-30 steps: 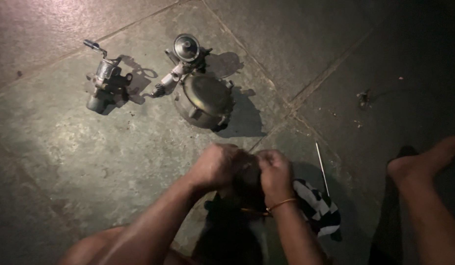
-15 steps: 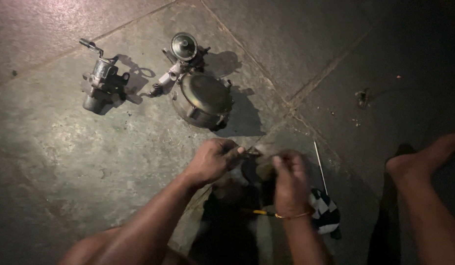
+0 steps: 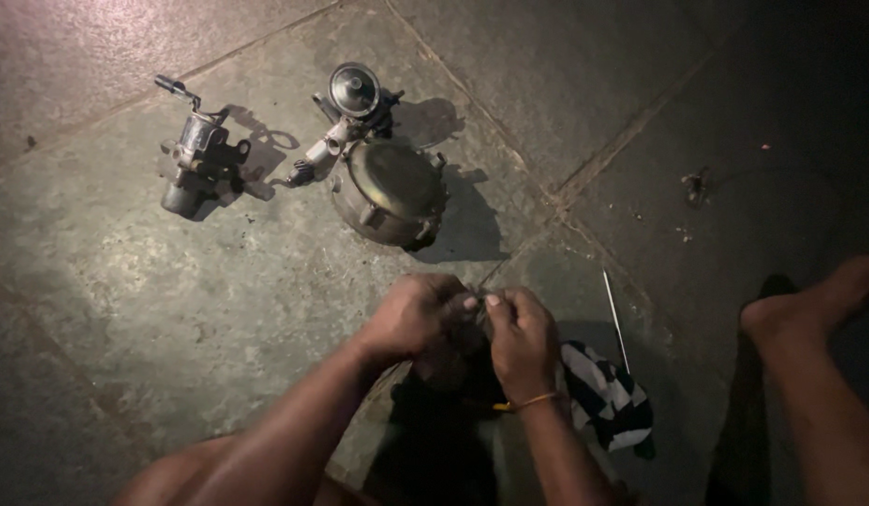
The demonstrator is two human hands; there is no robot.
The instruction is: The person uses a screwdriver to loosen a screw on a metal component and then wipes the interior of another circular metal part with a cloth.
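Though dimly lit, stone-tiled floor (image 3: 125, 309)

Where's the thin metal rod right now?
The thin metal rod lies on the stone floor, just right of the right hand, above the striped cloth.

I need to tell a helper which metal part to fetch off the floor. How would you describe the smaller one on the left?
On the stone floor, above the two hands, lie two metal assemblies. The smaller metal part is the leftmost, apart from the round domed housing. Unlike that housing, it is narrow and blocky, with a thin bent lever sticking up to its upper left.
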